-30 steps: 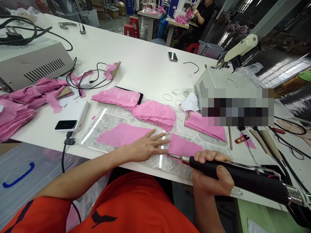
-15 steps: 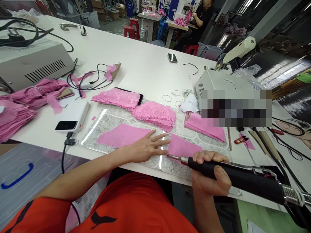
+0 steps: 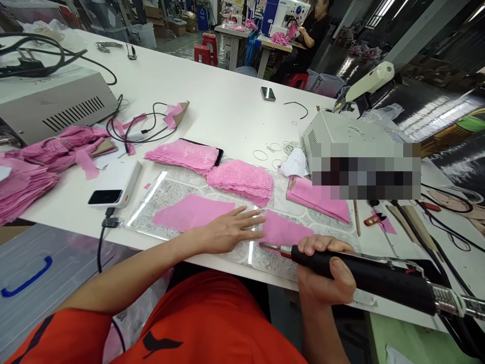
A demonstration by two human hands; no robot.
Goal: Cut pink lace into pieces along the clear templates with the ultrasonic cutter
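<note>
My left hand lies flat with fingers spread, palm down on the clear patterned board. Its fingertips reach the left edge of a small pink fabric piece. Under and beside the wrist is a larger pink fabric piece. My right hand is wrapped round a thick black pen-like tool with a narrow metal tip and a cable. The tip rests at the small piece's lower left corner, close to my left fingers; whether it touches the fabric I cannot tell.
Two stacks of pink lace pieces and a folded pink stack lie behind the hands. A grey box stands right, a vented box left. A power bank, orange snips and cables lie around. Someone sits at a sewing machine.
The tool and my right hand have shifted very slightly left. My left hand stays spread in the same place on the board; the view has moved a little.
</note>
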